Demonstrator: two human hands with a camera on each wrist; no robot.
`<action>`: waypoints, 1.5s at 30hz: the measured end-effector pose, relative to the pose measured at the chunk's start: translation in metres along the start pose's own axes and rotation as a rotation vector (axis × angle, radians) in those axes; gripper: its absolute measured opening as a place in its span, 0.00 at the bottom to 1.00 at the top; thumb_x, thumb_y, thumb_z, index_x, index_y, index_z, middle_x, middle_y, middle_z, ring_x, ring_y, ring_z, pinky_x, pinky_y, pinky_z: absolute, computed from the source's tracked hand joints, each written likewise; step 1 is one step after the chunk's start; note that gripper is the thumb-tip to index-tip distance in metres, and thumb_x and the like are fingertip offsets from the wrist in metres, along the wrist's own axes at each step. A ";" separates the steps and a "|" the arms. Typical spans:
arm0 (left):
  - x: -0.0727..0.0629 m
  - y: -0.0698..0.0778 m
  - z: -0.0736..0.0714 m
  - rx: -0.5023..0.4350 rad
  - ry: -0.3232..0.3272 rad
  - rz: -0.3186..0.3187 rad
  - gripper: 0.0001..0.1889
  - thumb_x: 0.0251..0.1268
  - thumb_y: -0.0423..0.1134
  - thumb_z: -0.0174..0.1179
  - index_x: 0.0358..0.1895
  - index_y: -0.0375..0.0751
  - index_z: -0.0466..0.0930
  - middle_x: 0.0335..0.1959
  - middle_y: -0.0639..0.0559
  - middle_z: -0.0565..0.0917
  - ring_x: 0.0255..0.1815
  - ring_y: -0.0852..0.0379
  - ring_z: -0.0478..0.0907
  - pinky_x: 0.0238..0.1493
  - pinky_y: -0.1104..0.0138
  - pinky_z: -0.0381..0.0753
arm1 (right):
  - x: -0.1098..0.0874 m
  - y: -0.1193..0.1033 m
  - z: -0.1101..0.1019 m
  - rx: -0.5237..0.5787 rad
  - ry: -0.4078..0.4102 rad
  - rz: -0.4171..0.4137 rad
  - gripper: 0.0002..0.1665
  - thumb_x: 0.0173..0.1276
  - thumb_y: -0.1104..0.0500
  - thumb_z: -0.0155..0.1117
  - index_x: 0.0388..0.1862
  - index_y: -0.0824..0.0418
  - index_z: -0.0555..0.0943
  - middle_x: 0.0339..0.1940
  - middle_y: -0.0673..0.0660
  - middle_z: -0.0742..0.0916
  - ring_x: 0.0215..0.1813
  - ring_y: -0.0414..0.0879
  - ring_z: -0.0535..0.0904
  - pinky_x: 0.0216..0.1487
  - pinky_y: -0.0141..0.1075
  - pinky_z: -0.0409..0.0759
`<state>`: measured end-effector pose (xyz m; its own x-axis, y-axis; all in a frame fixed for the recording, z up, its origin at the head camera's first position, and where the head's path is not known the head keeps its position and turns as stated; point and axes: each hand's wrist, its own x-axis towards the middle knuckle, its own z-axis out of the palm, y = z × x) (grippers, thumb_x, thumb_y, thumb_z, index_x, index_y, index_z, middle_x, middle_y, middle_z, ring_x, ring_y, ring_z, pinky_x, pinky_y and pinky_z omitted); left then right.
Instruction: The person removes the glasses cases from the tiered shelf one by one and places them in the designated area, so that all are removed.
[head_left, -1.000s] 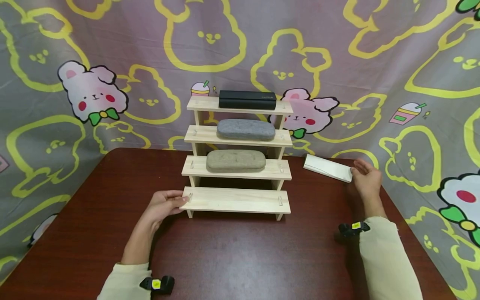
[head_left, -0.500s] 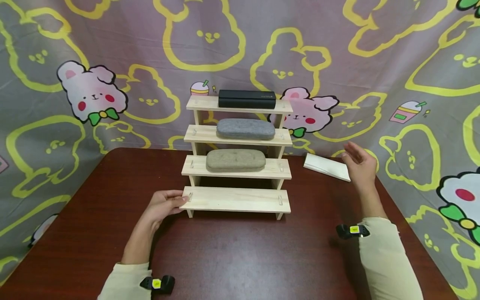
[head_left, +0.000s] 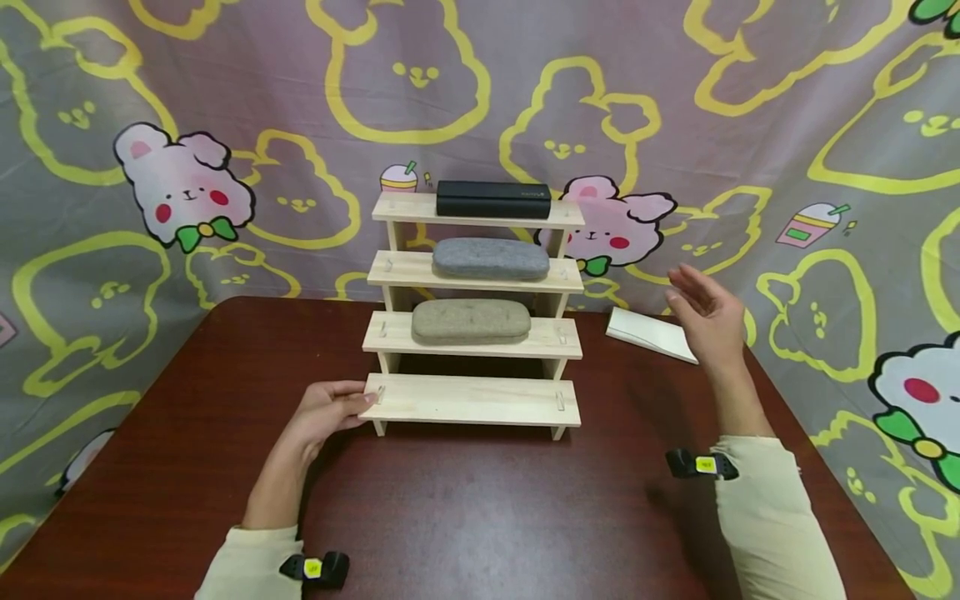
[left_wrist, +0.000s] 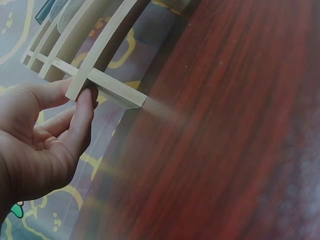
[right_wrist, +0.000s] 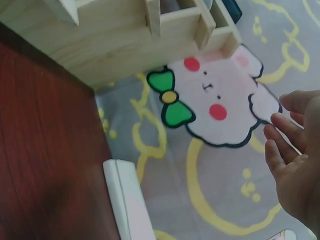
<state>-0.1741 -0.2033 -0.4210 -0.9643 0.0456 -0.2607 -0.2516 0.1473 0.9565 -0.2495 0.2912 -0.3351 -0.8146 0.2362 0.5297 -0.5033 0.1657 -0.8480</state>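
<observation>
My left hand (head_left: 330,412) pinches the left end of the lowest shelf of a stepped wooden display rack (head_left: 472,400), thumb on one face and fingers on the other, as the left wrist view also shows. My right hand (head_left: 711,321) is raised off the table at the right, fingers loosely bent, holding nothing. Just left of it and below lies a white folded case (head_left: 651,335), flat on the table and apart from the hand. On the rack's upper steps lie a black case (head_left: 492,200), a grey fabric glasses case (head_left: 491,259) and an olive-beige fabric glasses case (head_left: 471,322).
The dark reddish table (head_left: 480,517) carries the rack near its back edge. A patterned cloth (head_left: 300,67) hangs close behind the table and along its right side. Each sleeve has a black wrist camera strapped on.
My right hand has let go of the white folded case's right end, lifting up and to the left. The case stays on the table. My left hand keeps its hold on the shelf.
</observation>
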 end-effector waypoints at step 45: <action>0.001 -0.001 0.000 0.004 -0.004 0.000 0.28 0.71 0.33 0.61 0.67 0.17 0.67 0.33 0.63 0.85 0.33 0.73 0.81 0.38 0.78 0.84 | -0.031 -0.026 0.060 -0.346 -0.548 -0.067 0.14 0.72 0.65 0.65 0.54 0.67 0.85 0.50 0.66 0.89 0.47 0.24 0.79 0.48 0.19 0.77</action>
<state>-0.1746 -0.2033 -0.4218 -0.9639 0.0494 -0.2615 -0.2516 0.1511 0.9560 -0.2280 0.2222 -0.3304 -0.8596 -0.2928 0.4188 -0.5110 0.4836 -0.7106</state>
